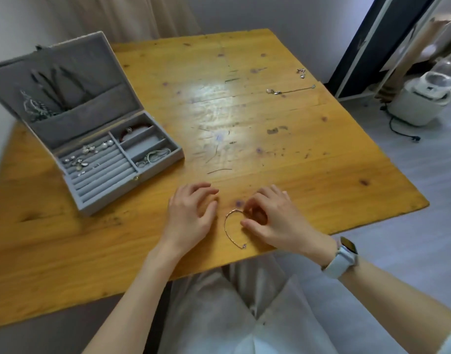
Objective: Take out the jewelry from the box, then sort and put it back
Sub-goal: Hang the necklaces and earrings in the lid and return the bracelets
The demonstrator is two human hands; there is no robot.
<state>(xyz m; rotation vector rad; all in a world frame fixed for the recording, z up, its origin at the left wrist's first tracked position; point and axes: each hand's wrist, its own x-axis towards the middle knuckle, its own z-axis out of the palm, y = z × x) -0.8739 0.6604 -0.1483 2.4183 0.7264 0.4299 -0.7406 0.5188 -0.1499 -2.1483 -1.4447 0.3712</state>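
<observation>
Nearest the head camera, a lap in pale cloth is showing below the edge of the wooden table [270, 154], with both forearms reaching over it. On the right wrist a watch [343, 259] with a light strap is sitting. The right hand [273, 218] is curling its fingers down at one end of a thin rose-coloured bracelet [230, 229] lying in an open arc on the wood; it appears to be pinching that end, though the exact contact is hidden under the fingers. The left hand [191, 213] is resting just beside the bracelet with fingers loosely spread, holding nothing.

Well apart at the left, the grey jewelry box [152, 159] is standing open, and it is still holding plenty: earrings [89, 155] along the ring rolls, a reddish bangle [135, 131] in the back compartment, a chain [155, 155] in the front one, and tangled pieces [35, 108] in the lid pocket. At the far right of the table a fine necklace [290, 90] and a small charm [301, 72] are lying out.

By my reading, the emptying is only beginning: three pieces are out, most are remaining inside, and sorting and returning are all still ahead.
</observation>
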